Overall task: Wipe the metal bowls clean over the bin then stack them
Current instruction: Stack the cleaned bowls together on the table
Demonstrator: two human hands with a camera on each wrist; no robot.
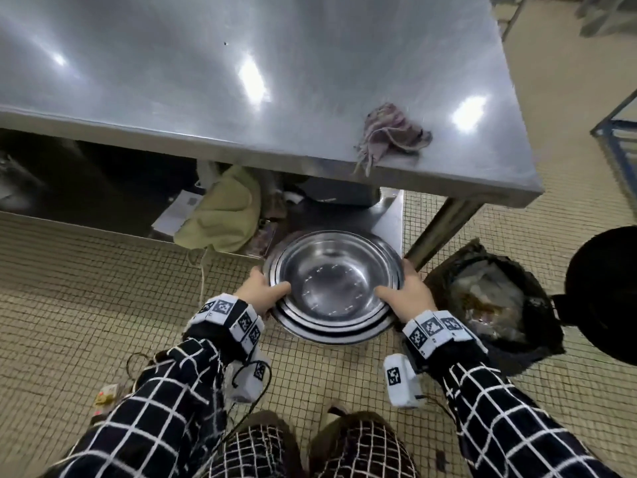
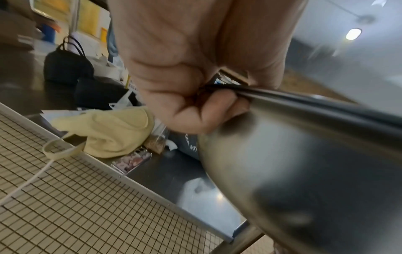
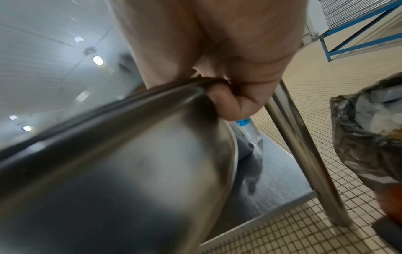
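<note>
A stack of nested metal bowls (image 1: 332, 281) hangs in the air in front of the steel table's lower shelf, above the tiled floor. My left hand (image 1: 263, 291) grips the stack's left rim, thumb inside the top bowl and fingers under the rim (image 2: 208, 110). My right hand (image 1: 405, 291) grips the right rim the same way, fingers curled beneath (image 3: 230, 103). The bowls' outer wall (image 2: 304, 171) fills the left wrist view, and the outer wall (image 3: 121, 163) fills the right wrist view too. A crumpled pinkish cloth (image 1: 393, 132) lies on the table top near its front edge. The black-lined bin (image 1: 489, 294) stands on the floor right of the bowls.
The steel table (image 1: 241, 81) spans the upper view; its leg (image 1: 437, 225) stands just behind my right hand. The lower shelf (image 2: 169, 173) holds a yellow bag (image 1: 224, 212), papers, a phone and a water bottle (image 3: 250, 132). A black round lid (image 1: 606, 291) sits far right. A blue frame (image 1: 617, 146) stands beyond.
</note>
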